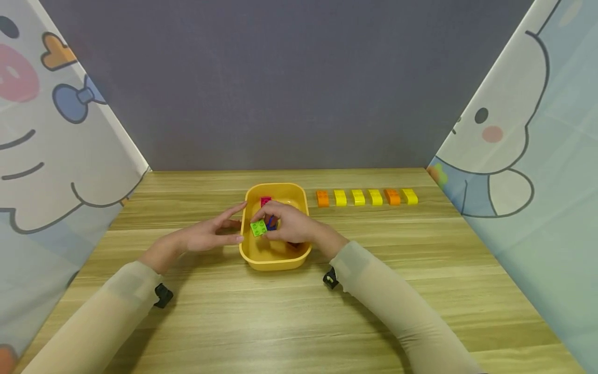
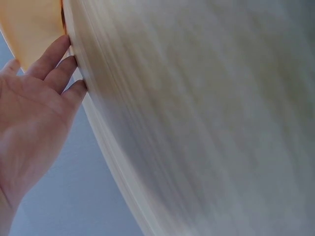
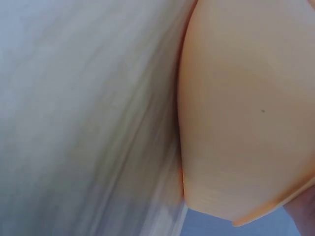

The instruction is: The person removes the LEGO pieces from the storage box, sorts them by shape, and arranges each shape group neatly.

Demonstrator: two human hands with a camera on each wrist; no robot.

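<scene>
A yellow tub (image 1: 275, 258) stands on the wooden table (image 1: 299, 322) in the head view. Above it my right hand (image 1: 285, 224) pinches a green studded brick (image 1: 258, 227), with a blue piece (image 1: 271, 223) against its fingers. A pink brick (image 1: 265, 201) lies at the tub's far end. My left hand (image 1: 212, 235) rests against the tub's left wall with straight fingers (image 2: 59, 69). The left wrist view shows those fingers touching the tub (image 2: 29, 24). In the right wrist view only the tub's outer wall (image 3: 246, 108) fills the frame.
A row of several small yellow and orange bricks (image 1: 366, 197) lies on the table to the right of the tub. Cartoon-printed curtains (image 1: 56, 156) close in both sides, and a grey wall stands behind.
</scene>
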